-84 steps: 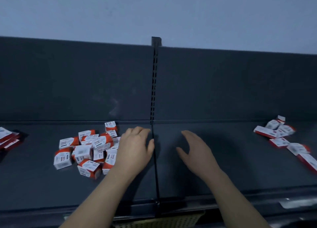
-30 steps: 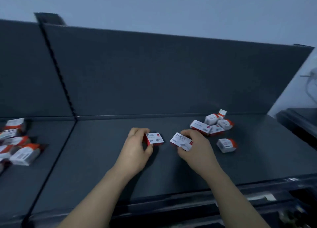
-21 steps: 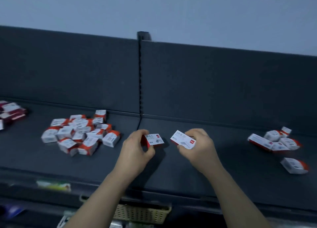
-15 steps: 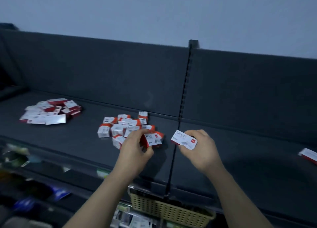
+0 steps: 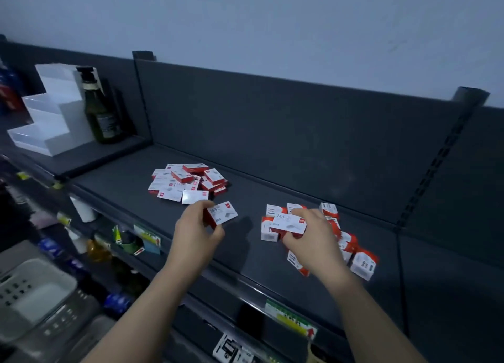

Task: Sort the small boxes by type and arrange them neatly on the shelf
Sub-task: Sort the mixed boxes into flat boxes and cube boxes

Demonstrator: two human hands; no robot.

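Head view: The dark shelf (image 5: 122, 180) runs from the left of the frame to the lower right, with a dark back panel (image 5: 272, 125) behind it. At centre, the left hand (image 5: 196, 231) pinches a flat box (image 5: 222, 214), white-faced with red sides, between thumb and curled fingers and holds it just above the shelf. To the right of it, the right hand (image 5: 311, 240) grips a second flat box (image 5: 289, 222) of the same kind, fingers over its far edge and thumb beneath.

A loose pile of flat boxes (image 5: 188, 181) lies on the shelf above and left of the left hand, near it but not touching. A scatter of chunkier boxes (image 5: 364, 266), white with orange-red ends, lies under and around the right hand, partly hidden by it.

At upper left, on the next shelf section, a white stepped stand (image 5: 51, 117) has a dark green bottle (image 5: 99, 111) just behind it. A grey basket (image 5: 35, 300) sits at lower left, and a green and yellow price label (image 5: 291, 319) is fixed to the shelf's front edge at lower centre.
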